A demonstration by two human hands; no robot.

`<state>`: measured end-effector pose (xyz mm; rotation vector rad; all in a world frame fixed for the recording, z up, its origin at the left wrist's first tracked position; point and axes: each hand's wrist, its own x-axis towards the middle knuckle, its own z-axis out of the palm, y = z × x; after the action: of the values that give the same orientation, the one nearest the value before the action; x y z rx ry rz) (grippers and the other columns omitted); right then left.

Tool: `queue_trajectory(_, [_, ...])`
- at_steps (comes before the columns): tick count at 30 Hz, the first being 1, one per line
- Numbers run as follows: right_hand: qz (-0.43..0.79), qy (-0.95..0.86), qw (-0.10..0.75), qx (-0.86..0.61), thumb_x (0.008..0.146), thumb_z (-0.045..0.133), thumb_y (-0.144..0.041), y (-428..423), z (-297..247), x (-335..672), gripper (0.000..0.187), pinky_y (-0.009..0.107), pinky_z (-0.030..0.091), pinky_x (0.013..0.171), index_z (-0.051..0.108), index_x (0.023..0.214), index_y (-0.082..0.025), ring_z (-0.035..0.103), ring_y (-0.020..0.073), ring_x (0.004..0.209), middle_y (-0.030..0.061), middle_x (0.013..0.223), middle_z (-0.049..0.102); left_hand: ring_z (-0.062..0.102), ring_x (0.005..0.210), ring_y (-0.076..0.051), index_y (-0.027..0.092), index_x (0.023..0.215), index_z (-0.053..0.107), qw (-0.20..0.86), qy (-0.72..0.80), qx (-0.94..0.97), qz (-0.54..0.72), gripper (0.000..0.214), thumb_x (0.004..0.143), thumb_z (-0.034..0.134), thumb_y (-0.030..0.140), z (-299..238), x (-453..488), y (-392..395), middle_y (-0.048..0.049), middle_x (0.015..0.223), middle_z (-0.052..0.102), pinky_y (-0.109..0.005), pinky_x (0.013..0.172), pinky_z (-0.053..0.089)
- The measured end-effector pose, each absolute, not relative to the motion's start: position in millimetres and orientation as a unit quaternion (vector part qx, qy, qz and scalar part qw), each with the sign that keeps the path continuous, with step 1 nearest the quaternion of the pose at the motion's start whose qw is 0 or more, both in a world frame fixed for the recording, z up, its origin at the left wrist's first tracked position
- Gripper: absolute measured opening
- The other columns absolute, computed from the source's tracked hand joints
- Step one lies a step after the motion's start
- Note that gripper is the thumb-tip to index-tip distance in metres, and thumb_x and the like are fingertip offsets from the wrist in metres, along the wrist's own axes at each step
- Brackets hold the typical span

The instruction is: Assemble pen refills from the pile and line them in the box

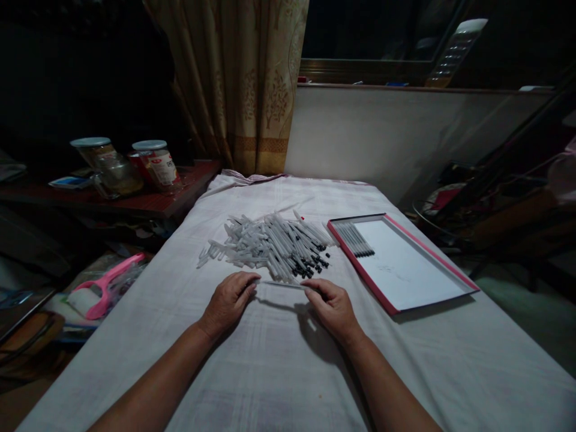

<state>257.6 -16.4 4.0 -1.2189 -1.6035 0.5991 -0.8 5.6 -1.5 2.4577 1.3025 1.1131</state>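
Observation:
Between my two hands a slim pen (282,284) is held level, just on the near side of a pile. My left hand (231,300) pinches its left end between thumb and fingers. The right end sits in the pinch of my right hand (330,306). Beyond them lies a heap of clear pen parts (265,240), with small black caps (310,264) gathered along its right front. To the right, a shallow box lid with a red rim (366,279) holds a row of pens (353,239) at its far left corner, black ends toward me.
A white checked cloth (243,384) covers the table. At the left, a dark red side table (148,207) bears jars (157,165) and a glass pitcher (114,177). A pink handled item (105,291) lies lower left. A curtain (256,84) and wall (351,132) stand behind.

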Motion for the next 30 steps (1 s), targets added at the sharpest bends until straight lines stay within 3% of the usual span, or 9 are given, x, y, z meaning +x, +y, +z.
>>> queue_trajectory(8, [0.273,-0.703,0.439,-0.488,0.083,0.056,-0.026,-16,-2,256,0.023,0.029,0.055,0.072,0.076,0.090,-0.019,0.071,0.0197,0.079,0.0079,0.085,0.076,0.065,0.088,-0.019,0.019,0.106,0.065,0.122,0.400,0.842,0.341,0.021,0.096,0.049,0.026,3,4,1,-0.0072,0.095,0.071,-0.032,0.079,0.052])
queue_trajectory(13, [0.294,-0.767,0.315,-0.476,0.090,0.053,-0.031,-17,2,257,0.027,0.030,0.052,0.075,0.074,0.102,-0.019,0.070,0.0205,0.084,0.0085,0.093,0.076,0.066,0.086,-0.018,0.020,0.111,0.067,0.171,0.387,0.847,0.321,0.025,0.096,0.051,0.030,-1,4,0,-0.0065,0.094,0.073,-0.030,0.078,0.051])
queue_trajectory(18, [0.204,-0.835,0.179,-0.478,0.094,0.048,-0.032,-20,7,252,0.028,0.026,0.045,0.066,0.073,0.087,-0.020,0.068,0.0182,0.074,0.0055,0.079,0.073,0.064,0.082,-0.018,0.021,0.106,0.070,0.230,0.381,0.844,0.299,0.025,0.095,0.052,0.033,-1,3,4,-0.0054,0.087,0.072,-0.030,0.077,0.048])
queue_trajectory(30, [0.198,-0.838,0.246,-0.445,0.097,0.043,-0.033,-24,-2,235,0.032,0.024,0.041,0.063,0.072,0.094,-0.021,0.066,0.0154,0.066,0.0029,0.073,0.072,0.064,0.080,-0.017,0.020,0.099,0.075,0.348,0.398,0.797,0.291,0.021,0.091,0.058,0.031,9,2,6,-0.0050,0.085,0.073,-0.028,0.078,0.047])
